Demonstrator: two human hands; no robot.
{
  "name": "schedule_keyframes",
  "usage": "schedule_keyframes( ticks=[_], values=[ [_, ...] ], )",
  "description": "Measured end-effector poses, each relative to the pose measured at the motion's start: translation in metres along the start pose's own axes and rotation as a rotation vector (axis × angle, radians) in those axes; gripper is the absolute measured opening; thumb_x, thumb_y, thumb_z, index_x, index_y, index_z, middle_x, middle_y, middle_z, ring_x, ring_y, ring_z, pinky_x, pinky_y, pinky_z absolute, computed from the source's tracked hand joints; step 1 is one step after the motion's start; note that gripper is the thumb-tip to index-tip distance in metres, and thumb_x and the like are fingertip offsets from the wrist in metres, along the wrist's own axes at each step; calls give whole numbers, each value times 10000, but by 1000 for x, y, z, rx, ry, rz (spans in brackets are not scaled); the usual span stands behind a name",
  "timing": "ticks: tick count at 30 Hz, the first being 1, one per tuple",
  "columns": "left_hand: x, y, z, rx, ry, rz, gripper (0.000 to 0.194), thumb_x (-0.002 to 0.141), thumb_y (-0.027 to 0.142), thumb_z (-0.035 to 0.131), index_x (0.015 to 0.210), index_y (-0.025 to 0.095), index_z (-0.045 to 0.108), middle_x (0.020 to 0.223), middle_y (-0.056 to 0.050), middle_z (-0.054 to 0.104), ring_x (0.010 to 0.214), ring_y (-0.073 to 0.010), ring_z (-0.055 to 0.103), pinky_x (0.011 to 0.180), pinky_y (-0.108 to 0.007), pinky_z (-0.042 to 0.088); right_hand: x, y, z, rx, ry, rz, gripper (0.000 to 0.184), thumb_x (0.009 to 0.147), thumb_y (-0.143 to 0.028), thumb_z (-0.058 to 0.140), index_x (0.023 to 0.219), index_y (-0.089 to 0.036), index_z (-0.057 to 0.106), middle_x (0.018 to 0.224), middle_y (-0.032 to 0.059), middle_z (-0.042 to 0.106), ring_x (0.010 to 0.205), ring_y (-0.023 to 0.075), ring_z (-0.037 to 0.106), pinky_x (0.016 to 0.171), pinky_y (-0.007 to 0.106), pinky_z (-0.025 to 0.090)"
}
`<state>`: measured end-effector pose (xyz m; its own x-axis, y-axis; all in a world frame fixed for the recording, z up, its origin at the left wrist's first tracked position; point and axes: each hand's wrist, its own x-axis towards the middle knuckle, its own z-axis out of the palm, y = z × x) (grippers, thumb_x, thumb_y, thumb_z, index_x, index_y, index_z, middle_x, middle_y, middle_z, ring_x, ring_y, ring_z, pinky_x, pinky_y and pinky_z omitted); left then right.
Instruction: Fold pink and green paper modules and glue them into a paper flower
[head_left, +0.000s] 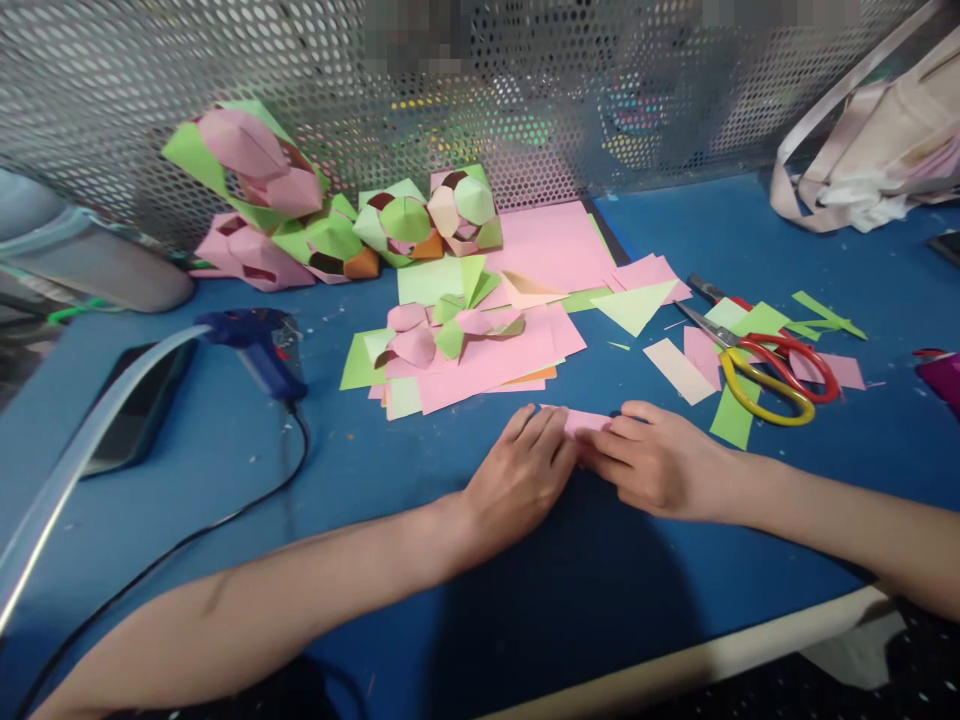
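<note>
A small piece of pink paper (586,423) lies between my two hands near the middle of the blue table. Bent fingers of my left hand (525,465) press on its left end. My right hand (656,458) grips the right end, thumb and fingers closed around it. Part of the paper is hidden under the fingers. Just beyond the hands is a stack of pink, green and orange paper sheets (480,375), with several curled pink and green paper pieces (450,330) on top.
Folded paper balls (405,225) line the perforated metal screen (525,110). At left are a blue glue gun (262,350) with its cord, a phone (139,410) and a bottle (112,255). Red-and-yellow scissors (765,385) lie among paper scraps (679,370) at right, a bag (892,130) behind.
</note>
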<state>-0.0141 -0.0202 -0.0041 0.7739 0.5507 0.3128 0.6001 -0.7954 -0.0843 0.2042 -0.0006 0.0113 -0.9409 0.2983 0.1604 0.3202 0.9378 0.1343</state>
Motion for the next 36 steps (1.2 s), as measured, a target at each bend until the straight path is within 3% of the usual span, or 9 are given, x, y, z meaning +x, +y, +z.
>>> schedule_keyframes(
  ticks=[4,8,11,16,24,36],
  values=[
    [3,-4,2,-2,-10,20,199,905,106,411,1016,79,575,1078,-168,637,1030,-257,601,916,-438,480,0,0,-1,33,-44,47,266,905,-208,444,1109,-136,597,1057,96,616,757,183,488,738,356,340],
    [4,-5,2,28,-37,26,179,921,143,410,993,95,567,1088,-163,633,970,-250,615,819,-411,491,0,-1,0,44,-47,102,292,887,-202,442,1124,-122,591,1282,143,526,765,181,493,734,361,351],
    [5,-6,1,51,-49,32,186,923,138,405,1009,101,565,1115,-160,627,968,-240,613,802,-396,479,3,-2,3,19,-48,121,363,878,-238,451,1182,-78,566,1321,184,499,803,213,502,743,389,353],
    [8,-6,-3,109,-62,53,201,923,157,403,986,103,586,1094,-169,634,943,-244,620,782,-408,464,6,-5,-1,-57,-75,122,394,897,-247,426,1181,-8,559,1190,227,576,786,234,509,748,409,330],
    [12,-9,-9,172,-72,10,189,867,173,468,761,106,610,880,-158,667,779,-244,632,749,-421,467,-18,-5,-26,-83,-238,211,203,860,-149,460,937,-85,637,906,148,656,642,177,469,674,350,253],
    [8,-11,-10,257,-14,13,174,846,158,485,791,95,638,940,-175,679,747,-234,614,717,-410,466,-25,-7,-32,-127,-342,240,137,840,-155,508,877,-106,631,793,119,648,587,177,474,667,360,237]
  ],
)
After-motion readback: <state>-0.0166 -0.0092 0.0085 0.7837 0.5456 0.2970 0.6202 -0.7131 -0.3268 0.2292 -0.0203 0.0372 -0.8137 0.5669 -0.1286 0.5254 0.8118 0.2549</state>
